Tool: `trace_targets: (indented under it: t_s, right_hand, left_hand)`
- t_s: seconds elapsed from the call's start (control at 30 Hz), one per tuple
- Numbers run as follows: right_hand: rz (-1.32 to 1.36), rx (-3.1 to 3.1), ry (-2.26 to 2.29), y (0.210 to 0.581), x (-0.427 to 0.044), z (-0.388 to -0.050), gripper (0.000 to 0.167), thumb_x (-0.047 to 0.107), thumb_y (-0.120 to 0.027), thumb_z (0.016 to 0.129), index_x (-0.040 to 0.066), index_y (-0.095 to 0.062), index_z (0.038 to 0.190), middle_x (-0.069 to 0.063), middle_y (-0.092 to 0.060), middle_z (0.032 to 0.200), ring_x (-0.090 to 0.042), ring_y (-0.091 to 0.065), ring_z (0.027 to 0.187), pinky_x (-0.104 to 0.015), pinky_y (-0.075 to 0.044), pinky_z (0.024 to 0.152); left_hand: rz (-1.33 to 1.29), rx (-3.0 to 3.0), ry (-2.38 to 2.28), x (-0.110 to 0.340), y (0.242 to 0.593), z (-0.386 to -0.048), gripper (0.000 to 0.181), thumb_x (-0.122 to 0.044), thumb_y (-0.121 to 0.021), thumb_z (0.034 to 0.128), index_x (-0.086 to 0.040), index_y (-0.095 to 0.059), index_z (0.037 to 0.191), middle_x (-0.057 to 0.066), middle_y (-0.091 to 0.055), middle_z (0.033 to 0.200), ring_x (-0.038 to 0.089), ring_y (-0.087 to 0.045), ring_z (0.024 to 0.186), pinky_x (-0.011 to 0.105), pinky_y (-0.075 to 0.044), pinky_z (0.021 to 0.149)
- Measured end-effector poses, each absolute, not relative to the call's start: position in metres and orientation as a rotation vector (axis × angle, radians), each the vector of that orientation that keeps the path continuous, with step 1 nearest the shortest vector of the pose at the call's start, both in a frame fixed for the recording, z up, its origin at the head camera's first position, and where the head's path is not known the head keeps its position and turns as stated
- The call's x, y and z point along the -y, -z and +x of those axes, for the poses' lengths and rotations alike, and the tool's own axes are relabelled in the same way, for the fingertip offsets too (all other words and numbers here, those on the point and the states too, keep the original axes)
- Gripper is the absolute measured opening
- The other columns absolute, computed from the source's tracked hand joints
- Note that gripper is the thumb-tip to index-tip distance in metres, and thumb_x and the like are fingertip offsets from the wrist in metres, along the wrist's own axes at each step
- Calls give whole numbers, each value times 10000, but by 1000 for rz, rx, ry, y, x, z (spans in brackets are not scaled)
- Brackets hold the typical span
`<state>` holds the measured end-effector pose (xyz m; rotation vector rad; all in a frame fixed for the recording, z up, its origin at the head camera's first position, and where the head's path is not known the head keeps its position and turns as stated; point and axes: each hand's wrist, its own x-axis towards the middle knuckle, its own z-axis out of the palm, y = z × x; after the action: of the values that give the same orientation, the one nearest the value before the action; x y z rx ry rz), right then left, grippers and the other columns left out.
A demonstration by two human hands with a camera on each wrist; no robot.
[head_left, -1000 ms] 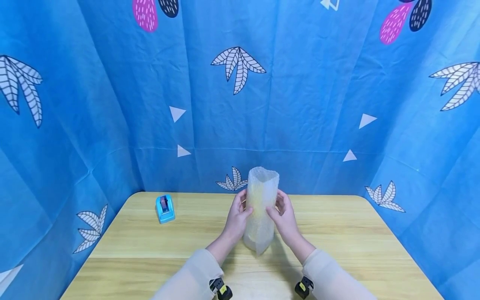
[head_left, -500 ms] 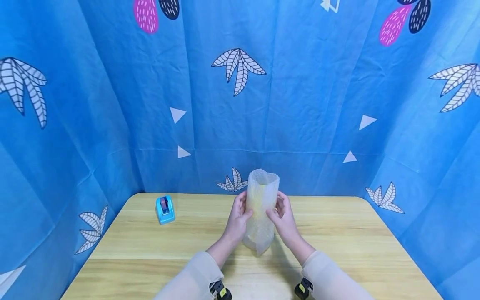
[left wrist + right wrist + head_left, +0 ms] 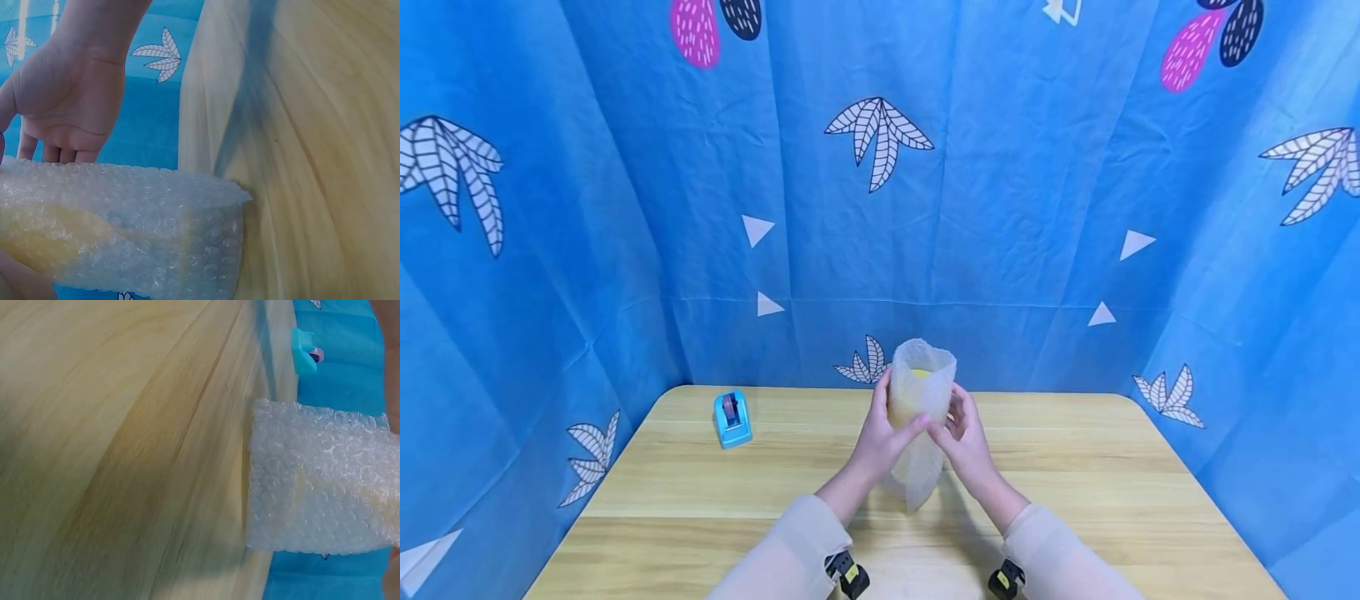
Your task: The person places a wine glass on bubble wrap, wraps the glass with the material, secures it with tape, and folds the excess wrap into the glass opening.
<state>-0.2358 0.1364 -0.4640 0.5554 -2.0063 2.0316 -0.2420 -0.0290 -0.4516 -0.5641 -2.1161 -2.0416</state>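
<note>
A sheet of bubble wrap stands upright on the table, rolled into a tube around something yellow. What the yellow thing is, I cannot tell through the wrap. My left hand holds the tube on its left side, thumb across the front. From the right, my right hand grips it, and the two thumbs meet near the wrap's front edge. In the left wrist view the bubble wrap shows its lower end by the wooden surface; the right wrist view shows the bubble wrap too.
A light blue tape dispenser sits at the back left of the wooden table. Blue patterned curtains rise behind the table and on both sides.
The left hand has shifted its thumb rightward across the front to the right thumb. The tube's top has tilted slightly, showing more of the yellow inside. The tape dispenser stays put.
</note>
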Motion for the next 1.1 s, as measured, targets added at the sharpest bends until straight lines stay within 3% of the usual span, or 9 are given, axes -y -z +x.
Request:
trace_targets:
  t_s: [0.33,0.57,0.93,1.1]
  right_hand:
    - [682,1937,-2003,460,-137,-238,584,10,-524,976,-8,-286,1510,-120,-446,1402,-141,-488,1264,-220,-439,1020]
    - [711,1903,-2009,452,-131,-244,592,56,-513,979,25,-289,1526,-112,-502,1395,-149,-511,1267,-237,-435,1042]
    - [673,1830,-1984,452,-119,-246,557,93,-482,967,9,-319,1493,-75,-560,1234,-160,-574,1086,-274,-523,907]
    - [624,1801,-2006,450,-115,-245,581,99,-479,960,-2,-311,1507,-122,-533,1277,-158,-551,1128,-261,-484,964]
  left_hand:
    - [-544,2102,2071,29,448,-245,905,-296,-739,894,-162,-172,1586,101,-326,1573,300,-379,1386,550,-333,1138]
    - [-551,2034,2111,25,449,-244,834,-321,-710,906,-166,-226,1568,72,-378,1534,264,-425,1332,491,-357,1115]
    - [-576,1882,2151,11,451,-241,650,-234,-580,966,-79,-281,1522,161,-453,1396,275,-493,1195,430,-442,1022]
    - [-488,1891,2131,6,450,-240,610,-214,-567,978,-77,-304,1511,151,-473,1385,268,-506,1195,422,-451,1018]
